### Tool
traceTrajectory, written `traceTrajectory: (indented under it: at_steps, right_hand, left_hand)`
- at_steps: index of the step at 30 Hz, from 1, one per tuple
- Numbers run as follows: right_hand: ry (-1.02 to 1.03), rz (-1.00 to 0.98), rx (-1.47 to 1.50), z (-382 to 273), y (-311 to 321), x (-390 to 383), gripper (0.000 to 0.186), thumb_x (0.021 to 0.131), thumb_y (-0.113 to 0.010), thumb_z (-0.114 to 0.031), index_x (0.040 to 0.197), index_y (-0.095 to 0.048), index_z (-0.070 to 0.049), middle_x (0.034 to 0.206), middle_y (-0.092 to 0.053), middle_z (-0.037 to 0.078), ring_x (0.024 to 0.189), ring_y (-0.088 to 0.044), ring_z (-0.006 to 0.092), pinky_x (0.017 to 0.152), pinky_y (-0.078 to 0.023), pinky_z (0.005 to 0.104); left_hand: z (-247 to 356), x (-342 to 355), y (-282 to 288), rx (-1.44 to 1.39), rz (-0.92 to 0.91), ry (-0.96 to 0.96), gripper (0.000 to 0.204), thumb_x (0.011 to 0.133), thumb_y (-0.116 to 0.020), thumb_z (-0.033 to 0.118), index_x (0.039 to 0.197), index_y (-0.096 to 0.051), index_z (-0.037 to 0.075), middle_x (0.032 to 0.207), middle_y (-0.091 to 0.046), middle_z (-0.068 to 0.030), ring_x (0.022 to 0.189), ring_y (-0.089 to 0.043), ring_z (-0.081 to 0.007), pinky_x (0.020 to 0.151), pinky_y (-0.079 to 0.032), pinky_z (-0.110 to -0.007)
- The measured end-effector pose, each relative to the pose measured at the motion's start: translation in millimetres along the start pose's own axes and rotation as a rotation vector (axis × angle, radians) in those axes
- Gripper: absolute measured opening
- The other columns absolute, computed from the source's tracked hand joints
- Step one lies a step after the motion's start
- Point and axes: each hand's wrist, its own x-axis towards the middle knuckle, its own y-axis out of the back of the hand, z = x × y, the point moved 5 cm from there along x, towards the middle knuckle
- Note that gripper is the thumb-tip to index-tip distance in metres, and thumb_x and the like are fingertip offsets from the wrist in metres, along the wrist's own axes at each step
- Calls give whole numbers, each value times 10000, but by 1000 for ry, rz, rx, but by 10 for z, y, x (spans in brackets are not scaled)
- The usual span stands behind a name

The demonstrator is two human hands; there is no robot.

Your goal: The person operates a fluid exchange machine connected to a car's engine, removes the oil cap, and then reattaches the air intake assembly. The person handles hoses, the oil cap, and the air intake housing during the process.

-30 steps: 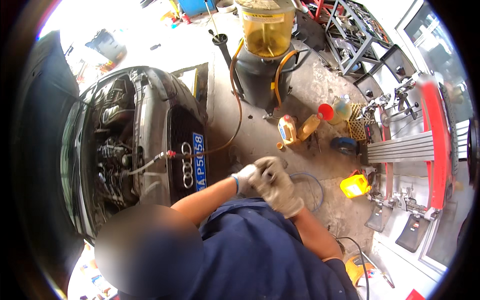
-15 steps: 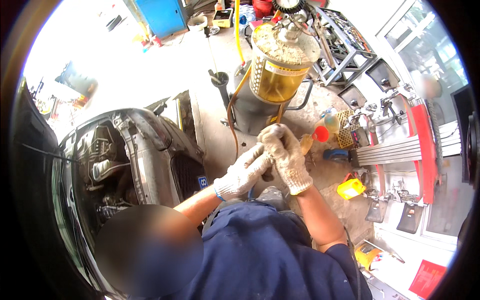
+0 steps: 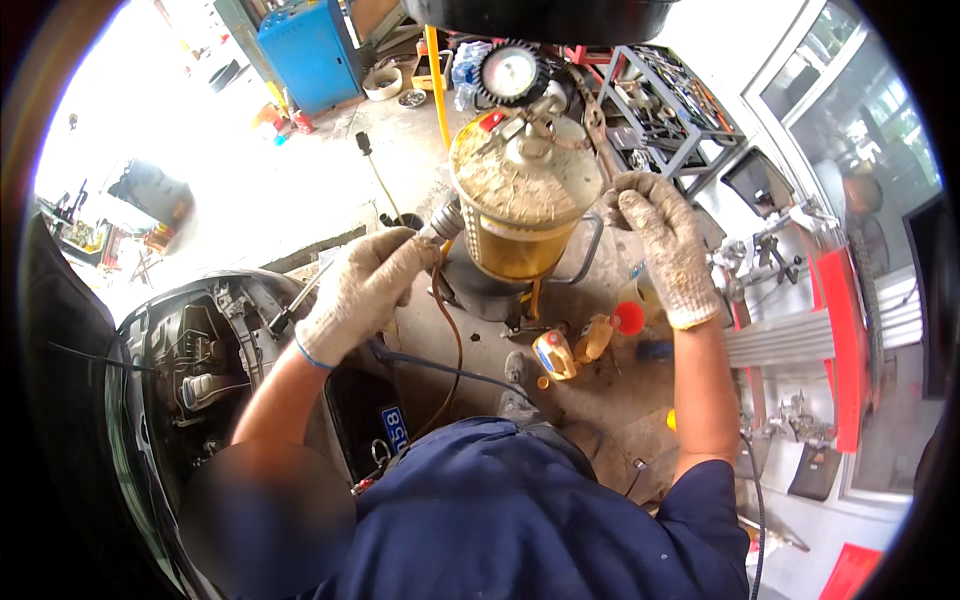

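Clamping the left hand (image 3: 365,285) around a grey metal cylinder (image 3: 443,218), level with the left edge of a fluid tank (image 3: 520,250).

Wearing pale, soiled work gloves and standing on a stained concrete floor (image 3: 490,345), beside the exposed engine bay (image 3: 205,350) of a car; seeing a blue hose (image 3: 450,370) and a brown hose (image 3: 457,345) crossing below. Holding the right hand (image 3: 622,205) up past the tank's right side, fingers bent; being unable to tell whether pinching something or nothing. Facing the tank's dusty lid and yellow contents, with two jugs (image 3: 555,355) and a red funnel (image 3: 630,318) lying beyond reach on its near side; farther off, viewing a tool cart (image 3: 680,110) and a blue cabinet (image 3: 310,55). Showing the cylinder as stubby, dull and banded light and dark, pointing up and right, with its lower part hiding in the glove.
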Motion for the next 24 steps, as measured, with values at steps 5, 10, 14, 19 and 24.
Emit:
traceTrajectory:
  at_steps: [5, 10, 14, 19, 24]
  right_hand:
    - [39, -65, -302, 187, 430, 696, 255, 1013, -658, -185, 1187, -650, 1, 1051, -711, 79, 981, -659, 154, 879, -531, 294]
    - [-130, -222, -293, 690, 704, 1579, 355, 993, -663, -186, 1282, -592, 7, 1181, -683, 125, 1105, -633, 193, 991, -494, 322]
    - [93, -406, -157, 975, 470, 2023, 386, 986, -628, -110, 1347, -562, 11, 1230, -672, 123, 1160, -619, 196, 1038, -478, 333]
    - [63, -475, -230, 825, 175, 2140, 460, 966, -638, -92, 1403, -532, 4, 1368, -627, 141, 1286, -571, 220, 1100, -442, 361]
    - [96, -502, -152, 1164, 164, 2221, 532, 925, -714, -134, 1413, -536, -19, 1353, -629, 133, 1287, -565, 219, 1112, -430, 356]
  left_hand:
    - [289, 517, 28, 121, 76, 47, 461, 1038, -561, 387, 1304, -623, 16, 688, -548, 18, 523, -459, -35, 440, -423, -207]
    - [428, 848, -38, 74, 85, 130, 549, 1049, -545, 323, 1504, -483, 22, 811, -614, 0, 533, -501, -38, 448, -449, -203]
    - [465, 874, -31, 84, 79, 124, 503, 1042, -561, 307, 1451, -528, 16, 789, -597, 8, 534, -500, -27, 443, -429, -206]
    - [507, 737, 48, -3, 129, 145, 501, 1036, -591, 320, 1428, -547, 11, 759, -571, 30, 547, -480, -25, 465, -411, -209]
    - [685, 745, 52, 21, 86, 228, 452, 1060, -547, 302, 1392, -570, -4, 838, -608, 13, 603, -499, -50, 519, -419, -227]
